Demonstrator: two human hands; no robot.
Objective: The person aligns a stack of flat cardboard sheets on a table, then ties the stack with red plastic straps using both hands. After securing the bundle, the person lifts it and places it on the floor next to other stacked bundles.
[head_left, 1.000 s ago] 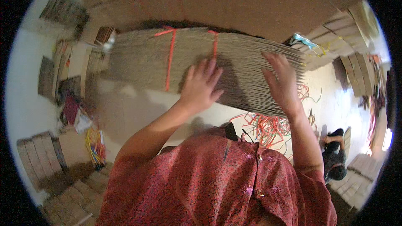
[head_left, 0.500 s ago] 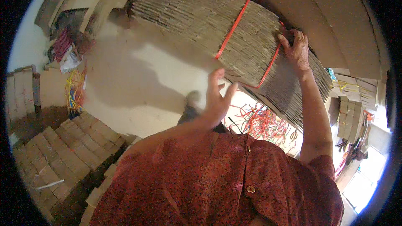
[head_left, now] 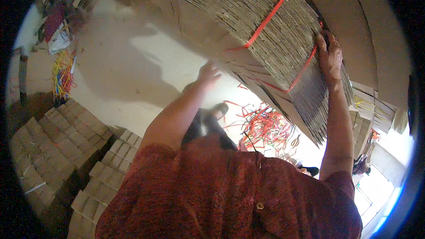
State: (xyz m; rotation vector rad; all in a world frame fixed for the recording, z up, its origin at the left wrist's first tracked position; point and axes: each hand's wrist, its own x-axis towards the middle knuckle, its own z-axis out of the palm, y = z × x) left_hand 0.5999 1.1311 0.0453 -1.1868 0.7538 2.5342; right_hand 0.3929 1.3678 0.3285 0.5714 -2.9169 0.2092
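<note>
A big bundle of flat folded cardboard (head_left: 230, 6) stands tilted in front of me, its many sheet edges facing up. One red strap (head_left: 271, 17) crosses its middle, and a second red strap (head_left: 304, 68) lies nearer its right end. My right hand (head_left: 330, 59) grips the far upper edge of the bundle beside the second strap, fingers bent over the cardboard. Below the bundle's near side, my left hand (head_left: 208, 74) is held low with its fingers apart and nothing visible in them. It appears close to the lower cardboard face; whether it touches is unclear.
Loose red straps (head_left: 268, 126) lie tangled on the floor near my feet, with scissors (head_left: 295, 140) beside them. Stacked cardboard bundles (head_left: 66, 137) fill the lower left. Yellow and red straps (head_left: 63, 73) hang at the left. Tall cardboard sheets (head_left: 349, 26) stand behind the bundle.
My left hand has dropped down and left from in front of the bundle. The bundle appears larger and farther right, its near end swung lower. My right hand stays on its upper edge.
</note>
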